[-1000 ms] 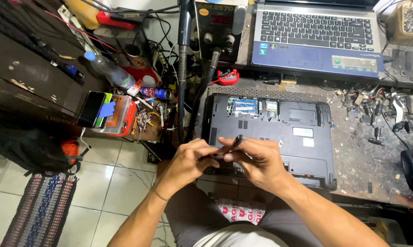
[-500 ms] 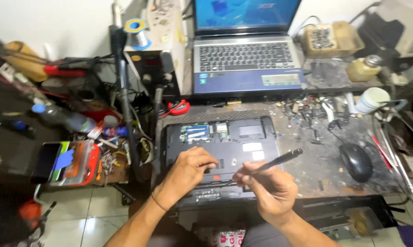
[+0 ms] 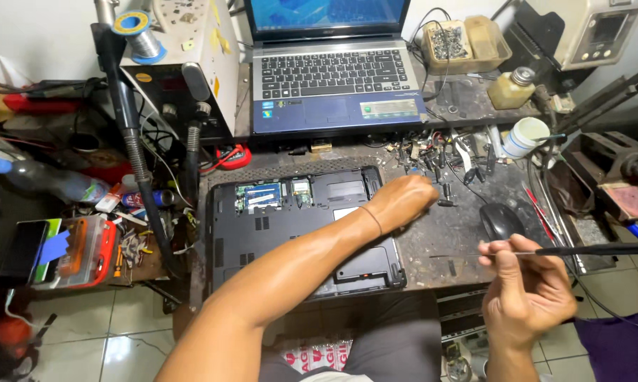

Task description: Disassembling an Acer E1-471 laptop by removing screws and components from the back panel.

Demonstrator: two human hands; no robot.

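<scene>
Bench: crowded repair desk (image 3: 467,233) — parts, cables and tools all round.
Laptop: black upturned laptop (image 3: 301,226) lies at the front edge, its base hatches open.
Left hand (image 3: 404,200): stretched across it to the loose screws (image 3: 442,191); fingers curled, grasp unclear.
Right hand (image 3: 527,290): pinching a slim screwdriver (image 3: 580,250) level, beyond the edge.
Room: tight — mouse (image 3: 501,221) close by.
</scene>
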